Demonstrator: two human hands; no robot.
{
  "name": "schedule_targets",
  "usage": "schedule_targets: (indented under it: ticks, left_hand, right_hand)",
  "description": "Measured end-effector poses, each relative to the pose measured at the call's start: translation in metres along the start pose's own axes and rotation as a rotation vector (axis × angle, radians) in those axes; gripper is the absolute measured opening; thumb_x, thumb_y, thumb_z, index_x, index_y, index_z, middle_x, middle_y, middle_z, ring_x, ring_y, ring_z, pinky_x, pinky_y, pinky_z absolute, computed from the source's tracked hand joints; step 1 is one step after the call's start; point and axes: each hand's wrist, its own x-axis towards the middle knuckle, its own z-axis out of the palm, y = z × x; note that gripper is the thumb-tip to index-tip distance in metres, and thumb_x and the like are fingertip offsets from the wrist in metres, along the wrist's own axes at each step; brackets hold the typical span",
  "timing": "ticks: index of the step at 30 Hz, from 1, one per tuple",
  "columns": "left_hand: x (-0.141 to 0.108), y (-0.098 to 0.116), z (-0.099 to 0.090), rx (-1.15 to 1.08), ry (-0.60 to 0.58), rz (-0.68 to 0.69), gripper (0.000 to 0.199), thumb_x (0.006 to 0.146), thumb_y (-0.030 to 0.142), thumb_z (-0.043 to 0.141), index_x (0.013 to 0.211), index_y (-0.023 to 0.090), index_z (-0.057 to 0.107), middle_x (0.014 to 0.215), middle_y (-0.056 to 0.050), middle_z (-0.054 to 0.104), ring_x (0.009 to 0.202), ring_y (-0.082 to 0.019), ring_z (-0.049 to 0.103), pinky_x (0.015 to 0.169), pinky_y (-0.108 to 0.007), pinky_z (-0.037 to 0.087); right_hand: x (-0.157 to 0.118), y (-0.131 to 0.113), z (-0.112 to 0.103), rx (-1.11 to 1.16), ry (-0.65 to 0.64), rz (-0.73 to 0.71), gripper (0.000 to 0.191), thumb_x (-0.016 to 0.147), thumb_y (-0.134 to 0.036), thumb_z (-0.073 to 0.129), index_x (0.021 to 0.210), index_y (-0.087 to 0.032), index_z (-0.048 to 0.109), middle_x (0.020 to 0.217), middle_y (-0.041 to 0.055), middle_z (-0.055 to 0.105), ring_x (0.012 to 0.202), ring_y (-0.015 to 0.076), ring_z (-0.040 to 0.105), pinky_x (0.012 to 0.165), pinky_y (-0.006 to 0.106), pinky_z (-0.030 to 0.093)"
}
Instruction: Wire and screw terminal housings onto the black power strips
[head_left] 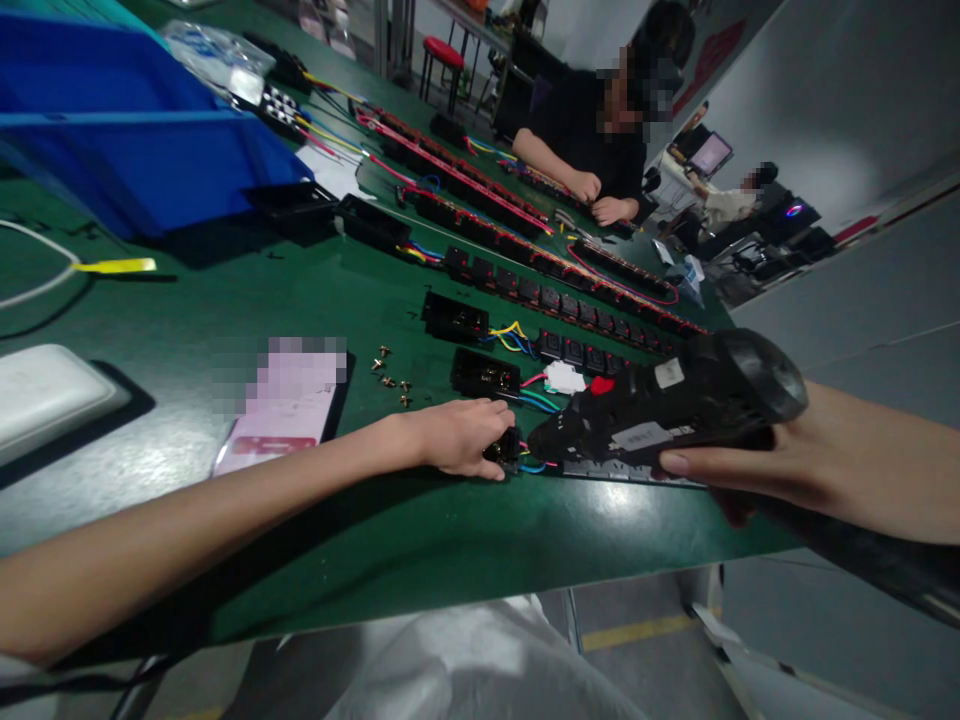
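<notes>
My left hand (459, 437) rests over a small black switch housing (502, 448) with thin coloured wires, its fingers around the housing. My right hand (720, 462) grips a black handheld power tool (660, 400) with a red part and white labels, holding it just right of that housing. The tool's tip is hidden near the housing. Rows of black switch modules with red, blue and yellow wires (559, 300) lie on a green work mat (420, 540). Several brass screws (388, 370) lie beyond my left forearm.
A blue plastic bin (127, 130) stands at the far left of the mat, near a pink packet (285, 410) and a white pad (45, 400). A co-worker's hands (592, 195) work at the far end. Another person sits farther back.
</notes>
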Motion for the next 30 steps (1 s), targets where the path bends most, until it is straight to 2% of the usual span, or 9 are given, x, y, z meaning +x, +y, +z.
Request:
schedule_targets:
  ticks: [8, 15, 22, 27, 30]
  left_hand:
    - [0.001, -0.002, 0.003, -0.011, 0.004, 0.0, 0.049, 0.083, 0.041, 0.07, 0.118, 0.01, 0.053, 0.119, -0.014, 0.058, 0.112, -0.027, 0.058, 0.095, -0.032, 0.045]
    - [0.002, -0.003, 0.004, -0.024, 0.012, 0.0, 0.05, 0.082, 0.041, 0.07, 0.119, 0.011, 0.053, 0.119, -0.014, 0.058, 0.111, -0.026, 0.058, 0.094, -0.032, 0.045]
    - [0.002, -0.001, 0.003, -0.021, 0.009, -0.007, 0.049, 0.082, 0.04, 0.07, 0.117, 0.01, 0.054, 0.118, -0.014, 0.058, 0.111, -0.026, 0.058, 0.095, -0.032, 0.045]
    - [0.002, -0.001, 0.002, -0.015, 0.004, -0.007, 0.049, 0.083, 0.04, 0.07, 0.117, 0.01, 0.054, 0.119, -0.014, 0.058, 0.111, -0.027, 0.058, 0.095, -0.032, 0.045]
    - [0.002, -0.001, 0.003, -0.021, 0.001, -0.009, 0.049, 0.082, 0.041, 0.07, 0.117, 0.011, 0.054, 0.119, -0.013, 0.058, 0.111, -0.026, 0.058, 0.095, -0.032, 0.045]
  right_hand:
    - [0.003, 0.004, 0.003, 0.038, -0.036, 0.034, 0.019, 0.085, -0.044, 0.062, 0.091, -0.026, 0.061, 0.072, -0.0029, 0.063, 0.052, 0.0151, 0.064, 0.046, 0.026, 0.056]
    - [-0.003, 0.007, 0.003, -0.025, 0.012, 0.093, 0.027, 0.083, -0.051, 0.062, 0.074, -0.025, 0.056, 0.059, -0.0029, 0.063, 0.053, 0.0181, 0.065, 0.047, 0.027, 0.055]
    - [-0.004, 0.011, 0.007, -0.011, 0.025, 0.119, 0.03, 0.085, -0.054, 0.061, 0.079, -0.025, 0.055, 0.06, -0.0039, 0.065, 0.052, 0.0174, 0.066, 0.045, 0.026, 0.053]
    - [-0.004, 0.013, 0.008, 0.032, 0.023, 0.127, 0.03, 0.083, -0.053, 0.064, 0.089, -0.025, 0.055, 0.066, -0.0044, 0.066, 0.054, 0.018, 0.068, 0.046, 0.027, 0.055]
    - [-0.006, 0.014, 0.009, -0.001, 0.023, 0.145, 0.033, 0.083, -0.057, 0.062, 0.086, -0.025, 0.056, 0.066, -0.0035, 0.066, 0.055, 0.019, 0.068, 0.047, 0.028, 0.056]
